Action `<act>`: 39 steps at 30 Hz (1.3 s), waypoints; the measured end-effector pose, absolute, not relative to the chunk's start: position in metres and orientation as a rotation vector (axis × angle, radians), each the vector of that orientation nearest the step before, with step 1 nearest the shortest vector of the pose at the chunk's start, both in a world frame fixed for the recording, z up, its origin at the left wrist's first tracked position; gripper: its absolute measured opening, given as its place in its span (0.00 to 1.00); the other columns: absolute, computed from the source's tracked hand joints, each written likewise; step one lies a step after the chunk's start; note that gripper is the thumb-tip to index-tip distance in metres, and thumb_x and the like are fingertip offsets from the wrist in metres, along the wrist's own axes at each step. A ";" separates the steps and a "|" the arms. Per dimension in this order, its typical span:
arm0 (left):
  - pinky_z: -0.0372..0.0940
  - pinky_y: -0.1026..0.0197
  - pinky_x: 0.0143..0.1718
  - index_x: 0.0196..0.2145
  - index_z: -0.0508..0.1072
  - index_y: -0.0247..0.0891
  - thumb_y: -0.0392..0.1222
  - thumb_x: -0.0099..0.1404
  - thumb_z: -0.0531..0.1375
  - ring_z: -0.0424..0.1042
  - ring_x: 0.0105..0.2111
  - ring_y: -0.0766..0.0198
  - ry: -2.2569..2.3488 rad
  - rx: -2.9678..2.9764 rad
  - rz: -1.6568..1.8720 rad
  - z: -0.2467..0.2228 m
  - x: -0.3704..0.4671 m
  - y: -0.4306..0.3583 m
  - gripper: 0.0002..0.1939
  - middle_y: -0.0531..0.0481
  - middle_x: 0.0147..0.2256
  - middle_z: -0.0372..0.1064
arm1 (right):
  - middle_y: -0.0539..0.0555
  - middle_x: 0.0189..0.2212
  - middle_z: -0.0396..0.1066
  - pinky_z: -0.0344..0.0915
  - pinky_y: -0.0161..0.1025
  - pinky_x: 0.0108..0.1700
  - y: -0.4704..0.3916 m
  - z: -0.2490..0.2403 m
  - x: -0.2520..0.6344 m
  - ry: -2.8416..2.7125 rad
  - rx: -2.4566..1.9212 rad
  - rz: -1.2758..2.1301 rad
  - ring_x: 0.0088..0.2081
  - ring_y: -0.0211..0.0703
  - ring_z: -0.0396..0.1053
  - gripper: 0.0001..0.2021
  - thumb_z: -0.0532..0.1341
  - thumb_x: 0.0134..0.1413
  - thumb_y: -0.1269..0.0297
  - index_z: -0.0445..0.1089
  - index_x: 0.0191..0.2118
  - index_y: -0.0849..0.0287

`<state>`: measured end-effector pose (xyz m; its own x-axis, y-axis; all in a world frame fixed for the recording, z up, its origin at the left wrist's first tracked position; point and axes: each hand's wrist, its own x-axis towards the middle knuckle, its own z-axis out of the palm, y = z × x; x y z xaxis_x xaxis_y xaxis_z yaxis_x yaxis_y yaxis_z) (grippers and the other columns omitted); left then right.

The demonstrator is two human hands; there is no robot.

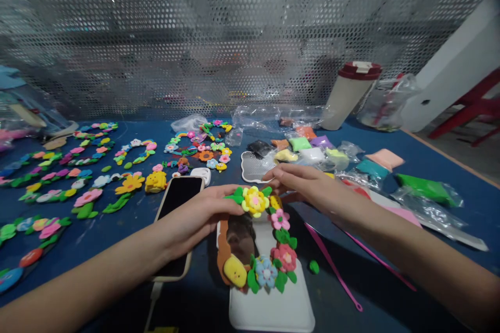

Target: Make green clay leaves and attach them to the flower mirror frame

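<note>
A mirror (241,237) framed with clay flowers and leaves is tilted above a white board (271,307) at the front centre. My left hand (211,210) holds the frame's upper left edge, its fingers closed near the yellow flower (255,201). At the upper right of the frame, my right hand (292,182) has its fingers bent together beside the yellow flower; its fingertips are partly hidden. A small green clay ball (313,267) lies right of the board, near a pink tool (334,265).
A phone (182,197) lies left of the mirror. Decorated clay frames (135,152) cover the left side. Bagged coloured clay (425,189) lies at the right, with a tumbler (347,96) behind. A perforated metal panel (195,36) stands at the back.
</note>
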<state>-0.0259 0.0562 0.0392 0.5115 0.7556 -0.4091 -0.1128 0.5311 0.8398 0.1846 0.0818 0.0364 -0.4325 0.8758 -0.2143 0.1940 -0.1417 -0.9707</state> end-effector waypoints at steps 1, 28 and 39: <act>0.61 0.59 0.50 0.44 0.74 0.36 0.29 0.55 0.60 0.73 0.44 0.58 0.877 0.853 0.626 0.039 -0.026 0.056 0.18 0.47 0.40 0.75 | 0.54 0.37 0.69 0.65 0.38 0.41 0.084 0.035 0.186 -1.529 -1.215 1.660 0.39 0.42 0.67 0.12 0.55 0.59 0.55 0.69 0.38 0.58; 0.61 0.57 0.53 0.48 0.66 0.38 0.38 0.61 0.62 0.69 0.49 0.58 1.078 0.839 0.887 0.026 -0.022 0.055 0.18 0.44 0.49 0.69 | 0.52 0.39 0.71 0.68 0.37 0.46 0.105 0.011 0.199 -1.354 -1.087 1.863 0.40 0.40 0.71 0.19 0.70 0.42 0.67 0.66 0.41 0.57; 0.67 0.56 0.40 0.44 0.69 0.35 0.48 0.58 0.64 0.72 0.43 0.54 1.189 0.906 0.736 0.022 -0.033 0.068 0.20 0.41 0.43 0.73 | 0.49 0.33 0.69 0.67 0.37 0.44 0.109 0.010 0.207 -1.484 -1.121 1.908 0.38 0.40 0.70 0.16 0.71 0.40 0.68 0.68 0.37 0.58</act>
